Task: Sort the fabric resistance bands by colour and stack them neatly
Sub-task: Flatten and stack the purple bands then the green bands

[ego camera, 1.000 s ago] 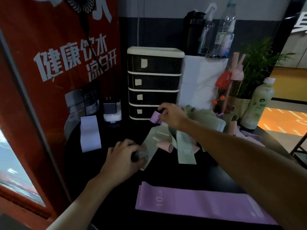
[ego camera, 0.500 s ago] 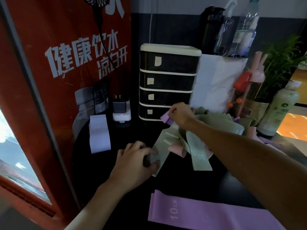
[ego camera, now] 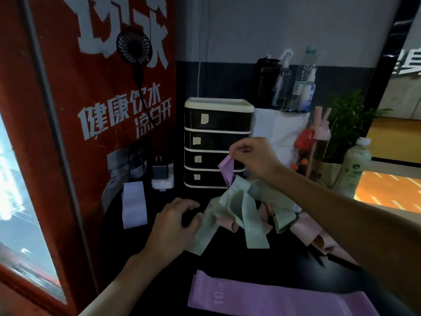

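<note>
A tangled heap of green and pink fabric bands [ego camera: 248, 208] lies on the black table [ego camera: 227, 258]. My right hand [ego camera: 252, 156] pinches the end of a purple band [ego camera: 227, 171] and holds it up above the heap; the band's lower part runs into the tangle. My left hand [ego camera: 175, 224] presses on the end of a green band [ego camera: 205, 231] at the heap's left edge. A flat purple band marked 10 [ego camera: 250, 297] lies at the near edge. A pale lilac band [ego camera: 134, 204] lies flat at the far left.
A black drawer unit [ego camera: 218, 142] stands behind the heap, with a charger block [ego camera: 163, 176] to its left. Bottles [ego camera: 293, 80], a plant [ego camera: 348, 124] and a white-green bottle [ego camera: 354, 169] crowd the back right. A red poster wall [ego camera: 91, 110] bounds the left side.
My right hand has risen from the heap, drawing the purple band upward out of the tangle. My left hand stays pressed on the green band.
</note>
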The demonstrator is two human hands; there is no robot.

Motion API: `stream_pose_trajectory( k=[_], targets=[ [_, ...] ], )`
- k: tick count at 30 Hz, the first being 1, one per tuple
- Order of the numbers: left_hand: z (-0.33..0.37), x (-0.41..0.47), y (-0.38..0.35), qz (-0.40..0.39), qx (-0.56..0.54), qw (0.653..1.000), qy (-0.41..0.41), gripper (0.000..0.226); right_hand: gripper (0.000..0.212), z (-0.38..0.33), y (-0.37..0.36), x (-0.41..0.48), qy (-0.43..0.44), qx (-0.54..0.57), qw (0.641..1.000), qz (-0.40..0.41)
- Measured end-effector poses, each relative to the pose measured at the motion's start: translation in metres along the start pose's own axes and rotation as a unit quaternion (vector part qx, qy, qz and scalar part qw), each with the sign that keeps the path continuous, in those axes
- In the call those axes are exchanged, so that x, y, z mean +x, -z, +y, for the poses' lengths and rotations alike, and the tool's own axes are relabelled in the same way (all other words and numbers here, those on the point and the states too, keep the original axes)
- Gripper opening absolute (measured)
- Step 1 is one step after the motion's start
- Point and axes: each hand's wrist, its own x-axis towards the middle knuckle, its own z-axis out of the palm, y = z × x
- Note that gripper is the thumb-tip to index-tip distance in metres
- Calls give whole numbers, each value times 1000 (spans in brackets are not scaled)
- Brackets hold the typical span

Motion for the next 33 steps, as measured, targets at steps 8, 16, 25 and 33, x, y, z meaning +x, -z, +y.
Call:
stream_pose_trajectory(
  k=[8, 16, 25, 33],
  targets=[
    [93, 49, 38, 80, -73, 988, -109, 35, 17, -51, 40, -22, 7, 79, 996, 32],
    [155, 63, 54, 122, -151, 967, -165, 16, 20, -93, 79, -48, 1, 154, 988, 27],
    [199, 46, 63, 110, -191, 954, -204, 15, 15, -99, 99, -73, 25, 135, 990, 34],
    [207, 39, 63, 112, -200, 956, -183, 8, 7, -103, 106, -90, 27, 169, 985, 32]
  ],
)
